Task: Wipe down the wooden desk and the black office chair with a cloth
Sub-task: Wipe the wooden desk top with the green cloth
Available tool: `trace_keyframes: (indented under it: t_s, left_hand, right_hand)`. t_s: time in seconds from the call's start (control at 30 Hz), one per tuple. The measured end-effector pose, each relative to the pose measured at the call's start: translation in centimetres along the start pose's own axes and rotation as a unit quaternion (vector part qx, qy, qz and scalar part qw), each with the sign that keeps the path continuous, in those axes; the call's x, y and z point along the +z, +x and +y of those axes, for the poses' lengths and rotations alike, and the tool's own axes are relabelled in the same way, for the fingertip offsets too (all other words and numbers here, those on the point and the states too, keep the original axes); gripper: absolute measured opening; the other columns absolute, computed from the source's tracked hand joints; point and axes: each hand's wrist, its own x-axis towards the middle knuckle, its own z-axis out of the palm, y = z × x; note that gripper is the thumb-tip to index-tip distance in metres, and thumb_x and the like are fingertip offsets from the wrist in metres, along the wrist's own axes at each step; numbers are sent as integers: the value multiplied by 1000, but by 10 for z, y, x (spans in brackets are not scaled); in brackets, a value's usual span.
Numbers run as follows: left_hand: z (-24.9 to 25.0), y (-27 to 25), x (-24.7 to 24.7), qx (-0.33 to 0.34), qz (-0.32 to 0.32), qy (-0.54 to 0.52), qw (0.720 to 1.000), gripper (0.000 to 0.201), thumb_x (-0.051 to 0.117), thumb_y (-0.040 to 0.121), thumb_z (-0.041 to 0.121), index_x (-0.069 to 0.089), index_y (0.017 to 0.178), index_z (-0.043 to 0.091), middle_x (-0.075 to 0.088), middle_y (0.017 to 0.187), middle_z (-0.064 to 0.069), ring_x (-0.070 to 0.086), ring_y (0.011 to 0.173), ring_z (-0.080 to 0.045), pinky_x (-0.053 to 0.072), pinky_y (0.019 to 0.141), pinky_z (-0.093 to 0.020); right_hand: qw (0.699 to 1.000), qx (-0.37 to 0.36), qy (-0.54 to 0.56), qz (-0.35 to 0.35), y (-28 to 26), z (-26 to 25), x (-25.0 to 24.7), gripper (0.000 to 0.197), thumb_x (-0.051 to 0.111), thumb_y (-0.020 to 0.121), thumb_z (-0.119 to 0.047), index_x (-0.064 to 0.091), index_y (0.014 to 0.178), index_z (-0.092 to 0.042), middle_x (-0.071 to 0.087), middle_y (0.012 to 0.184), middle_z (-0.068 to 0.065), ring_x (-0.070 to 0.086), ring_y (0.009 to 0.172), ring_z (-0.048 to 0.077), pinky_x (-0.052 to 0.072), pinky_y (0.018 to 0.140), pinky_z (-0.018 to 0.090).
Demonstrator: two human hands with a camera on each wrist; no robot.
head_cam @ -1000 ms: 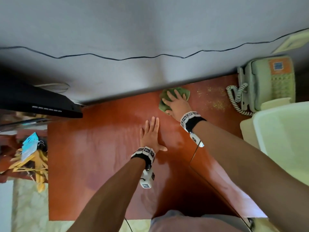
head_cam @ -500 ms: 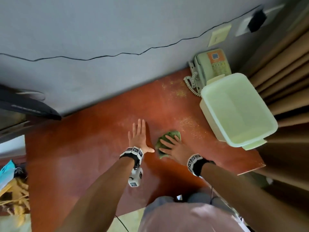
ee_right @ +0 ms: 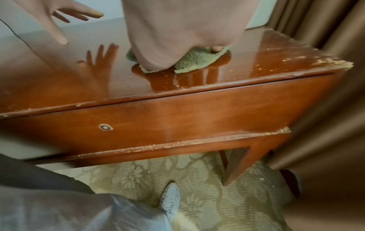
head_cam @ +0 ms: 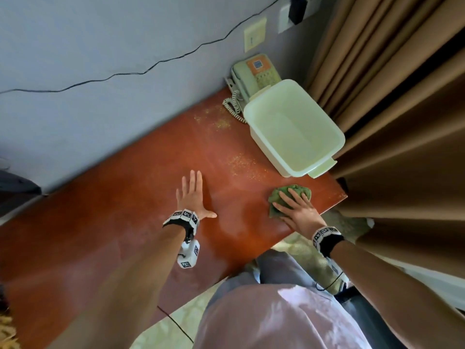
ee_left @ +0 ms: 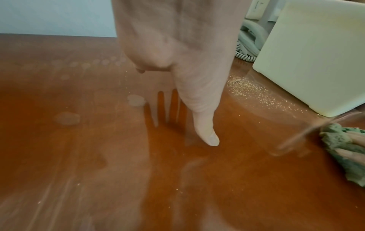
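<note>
Pressing down on a bunched green cloth (head_cam: 289, 197), the right hand (head_cam: 299, 212) lies palm-flat with its fingers (head_cam: 285, 197) spread and straight across the fabric rather than curled round it. The cloth sits on the reddish wooden worktop (head_cam: 125, 222) near its front right corner, just in front of a pale green plastic tub (head_cam: 294, 127) and close to the front edge; in the right wrist view the cloth (ee_right: 193, 62) shows under the palm (ee_right: 177, 31), with a chipped, flaking corner of the worktop (ee_right: 333, 63) off to the right. The left hand (head_cam: 192, 197) rests flat on the worktop well to the left of the cloth, fingers (head_cam: 193, 180) straight and held together, thumb stretched out to the side, holding nothing; the left wrist view shows the thumb (ee_left: 207, 132) touching the glossy surface and the hand's reflection beside it. Fine yellowish crumbs (head_cam: 241, 165) lie scattered on the wood between the left hand and the tub, with another patch (head_cam: 214, 119) nearer the wall. A beige corded telephone (head_cam: 254, 74) stands behind the tub against the grey wall (head_cam: 100, 46). Brown curtains (head_cam: 402, 122) hang at the right. Patterned carpet (ee_right: 197, 179) and a grey shoe (ee_right: 169, 200) show below the worktop.
</note>
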Motion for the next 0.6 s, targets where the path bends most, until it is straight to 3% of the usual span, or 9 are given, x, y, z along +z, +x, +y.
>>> trace_keyframes:
  t_s: [0.1,0.2,0.3,0.4,0.47,0.53,0.6]
  left_hand:
    - [-5,-4,6,-8,-2,9,1000,159,92,65,56,-34,156,23,-39,163,2,-25,155,-31,0,126,-56]
    - [-7,-8,13,-18,-5,8,1000,159,92,65,55,-34,156,23,-39,163,3,-24,155,-30,1,126,-55]
    - [-3,-12,19,-19,-7,17,1000,159,92,65,56,-34,156,22,-39,164,1,-23,156,-30,2,127,-55]
    - [5,-13,25,-25,-11,14,1000,160,92,65,56,-35,156,19,-40,163,-3,-24,156,-30,1,127,-55]
    - [11,-12,30,-30,-11,17,999,162,92,65,57,-36,154,17,-42,162,-6,-24,155,-31,2,127,-55]
    - [17,-13,35,-33,-13,23,999,163,92,65,58,-37,154,15,-42,162,-8,-23,156,-32,3,127,-55]
    - [25,-15,39,-36,-14,27,999,163,91,65,59,-37,153,12,-41,162,-12,-22,156,-33,4,127,-55]
  right_hand:
    - [999,17,21,28,-11,19,3,53,31,103,-54,44,152,-38,25,167,-4,18,156,29,24,122,59]
    - [989,113,74,64,-26,46,5,50,45,103,-46,42,153,-38,20,168,-4,12,157,30,18,125,56]
    - [954,207,150,159,-36,69,5,44,64,100,-21,59,144,-25,38,162,8,26,153,34,34,120,53]
    - [937,234,186,180,-32,76,0,40,66,96,-3,66,135,-12,46,155,19,34,148,41,40,115,54]
    - [939,214,180,200,-26,67,2,39,70,91,2,70,129,-8,51,150,22,40,144,46,49,105,61]
    - [965,143,143,168,-26,45,9,46,71,91,0,66,134,-16,47,155,16,39,146,42,53,98,62]
    - [989,55,107,88,-25,15,19,71,63,95,2,43,154,-32,32,165,5,26,154,30,54,102,51]
